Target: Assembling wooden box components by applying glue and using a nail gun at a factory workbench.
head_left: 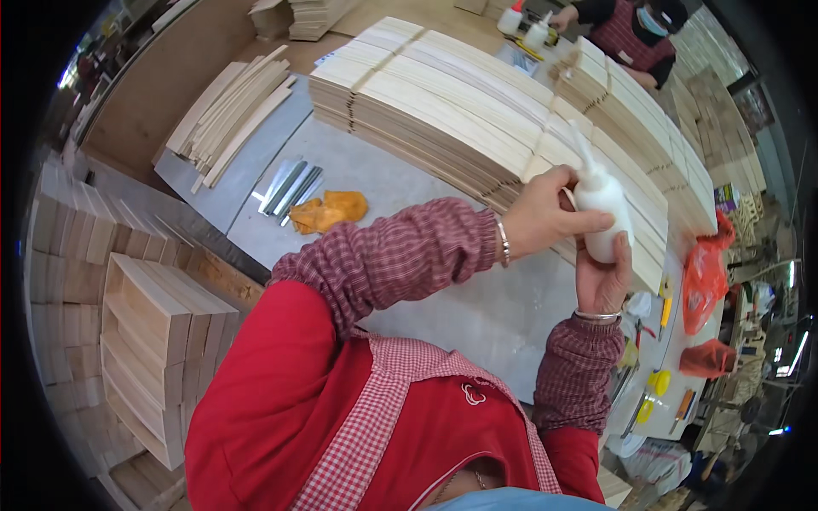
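Note:
Both of my hands are closed around a white squeeze bottle (607,201) with a long thin nozzle pointing away from me. My left hand (542,213) grips its left side, thumb across the body. From beneath, the fingers of my right hand (603,285) wrap the bottle's base. Just beyond them lies a long stack of thin pale wood boards (452,94), its strips packed side by side with dark marks along the edges. The bottle is held above the near right part of this stack.
Loose wood strips (234,111), metal strips (290,187) and an orange cloth (331,210) lie on the grey table (460,311) to the left. At right are a second board stack (635,106), a red plastic bag (705,281) and yellow-handled scissors (652,392). A co-worker (635,38) stands across the table.

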A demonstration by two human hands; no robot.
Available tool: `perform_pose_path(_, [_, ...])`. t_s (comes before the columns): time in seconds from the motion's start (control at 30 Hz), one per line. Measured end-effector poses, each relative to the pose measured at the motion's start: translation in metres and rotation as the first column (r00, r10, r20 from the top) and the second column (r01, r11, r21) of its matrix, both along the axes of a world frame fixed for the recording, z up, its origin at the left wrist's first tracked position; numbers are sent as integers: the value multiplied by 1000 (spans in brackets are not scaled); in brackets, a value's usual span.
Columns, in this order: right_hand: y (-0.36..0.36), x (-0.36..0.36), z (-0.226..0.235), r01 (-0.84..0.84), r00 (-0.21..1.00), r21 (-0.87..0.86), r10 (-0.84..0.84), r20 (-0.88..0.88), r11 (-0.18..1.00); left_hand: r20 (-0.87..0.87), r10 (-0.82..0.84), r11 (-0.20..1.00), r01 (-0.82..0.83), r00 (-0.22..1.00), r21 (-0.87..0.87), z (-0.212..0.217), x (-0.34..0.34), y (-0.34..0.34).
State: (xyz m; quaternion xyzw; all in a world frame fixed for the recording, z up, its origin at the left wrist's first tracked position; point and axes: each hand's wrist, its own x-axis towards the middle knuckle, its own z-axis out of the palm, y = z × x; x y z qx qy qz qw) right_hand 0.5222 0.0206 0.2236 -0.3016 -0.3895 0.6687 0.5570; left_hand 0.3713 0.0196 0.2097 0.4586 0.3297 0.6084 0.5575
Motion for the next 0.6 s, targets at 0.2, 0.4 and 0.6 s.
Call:
perform_pose_path(0.2, [87, -30, 28, 100, 995, 159, -97, -22, 982, -571, 198, 944, 2, 797, 331, 7, -88, 84])
perform_pose_path(0.4, [154, -117, 72, -51, 996, 109, 58, -67, 993, -896, 437, 899, -36, 73, 436, -10, -142, 188])
perform_pose_path(0.6, [184, -221, 72, -92, 995, 163, 83, 63, 982, -897, 435, 888, -129, -80, 442, -47, -166, 215])
